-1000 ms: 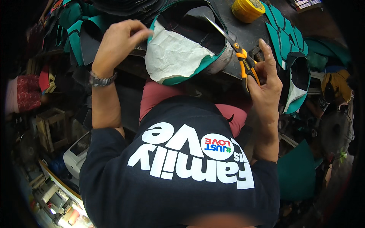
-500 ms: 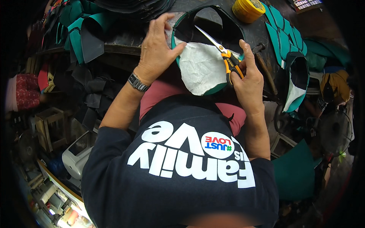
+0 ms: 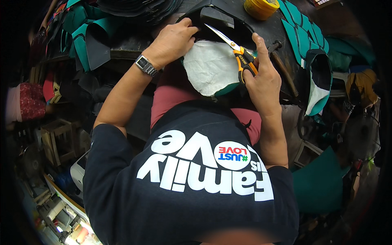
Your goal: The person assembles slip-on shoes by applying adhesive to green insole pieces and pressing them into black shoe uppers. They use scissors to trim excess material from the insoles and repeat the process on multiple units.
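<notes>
A shoe upper, green and black with a whitish lining [image 3: 210, 67] over its rounded near end, lies between my hands at the table's edge. My left hand [image 3: 171, 43] has its fingers bent and closed on the upper's left rim, and the fingertips are partly hidden. In my right hand [image 3: 264, 75] are scissors [image 3: 243, 61] with black and yellow handles. Their blades look closed and point up-left over the upper's opening. My right index finger stretches forward along the upper's right rim.
On the dark table [image 3: 126, 53] are a yellow tub [image 3: 261, 9], a hammer [image 3: 284, 67], and black sheets [image 3: 139, 9]. Green pieces lie left [image 3: 87, 45] and right [image 3: 300, 32]. Another upper [image 3: 318, 85] hangs at the right edge. A person in red patterned clothing [image 3: 32, 101] is far left.
My left hand has turned inward, its spread fingers now curled onto the upper's rim. The upper and scissors have shifted slightly up-left.
</notes>
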The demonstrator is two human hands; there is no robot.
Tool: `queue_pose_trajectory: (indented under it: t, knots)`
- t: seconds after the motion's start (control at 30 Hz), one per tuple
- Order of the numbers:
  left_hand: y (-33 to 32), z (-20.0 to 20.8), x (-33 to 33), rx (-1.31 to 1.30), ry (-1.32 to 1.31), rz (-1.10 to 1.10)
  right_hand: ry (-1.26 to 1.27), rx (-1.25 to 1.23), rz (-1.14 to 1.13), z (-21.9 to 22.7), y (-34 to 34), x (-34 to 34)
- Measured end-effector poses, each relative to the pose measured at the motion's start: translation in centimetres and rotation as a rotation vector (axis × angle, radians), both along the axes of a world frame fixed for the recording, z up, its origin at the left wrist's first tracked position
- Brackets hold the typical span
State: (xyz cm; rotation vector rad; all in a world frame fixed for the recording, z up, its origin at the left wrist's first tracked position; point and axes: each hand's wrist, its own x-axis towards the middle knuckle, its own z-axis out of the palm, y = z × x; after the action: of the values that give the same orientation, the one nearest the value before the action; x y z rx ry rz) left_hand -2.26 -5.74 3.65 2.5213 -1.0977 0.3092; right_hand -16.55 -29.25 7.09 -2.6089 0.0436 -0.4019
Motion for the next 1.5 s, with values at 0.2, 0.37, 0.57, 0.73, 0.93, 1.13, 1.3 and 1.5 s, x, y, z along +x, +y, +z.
queue_pose_trajectory:
  t: [0.2,0.37,0.57,0.73,0.93,1.13,1.3,1.5]
  knots:
    - [0.2,0.3,1.0,0.069,0.014,-0.024,0.017,-0.047,0.0,0.2,0.0,0.4]
    - [-0.2,0.0,1.4,0.102,-0.052,0.008,-0.007,-0.064,0.0,-0.3,-0.1,0.5]
    - [0.4,0.0,1.6,-0.347,0.018,-0.009,-0.08,-0.099,0.062,0.2,0.0,0.9]
    - [0.6,0.2,1.9,-0.378,0.091,-0.015,-0.031,-0.105,0.078,1.1,0.7,1.3]
    - [0.8,0.1,1.7,-0.375,0.151,-0.006,-0.088,-0.17,0.116,1.0,1.8,1.9]
    - [1.0,-0.2,1.6,-0.387,0.134,-0.003,-0.047,-0.203,0.127,0.8,2.0,2.2]
    - [1.0,0.2,0.8,-0.496,0.293,0.016,-0.051,-0.211,0.143,0.6,1.9,2.2]
    - [5.2,3.6,-0.7,-0.758,0.748,-0.059,0.072,0.003,0.083,1.8,0.5,1.3]
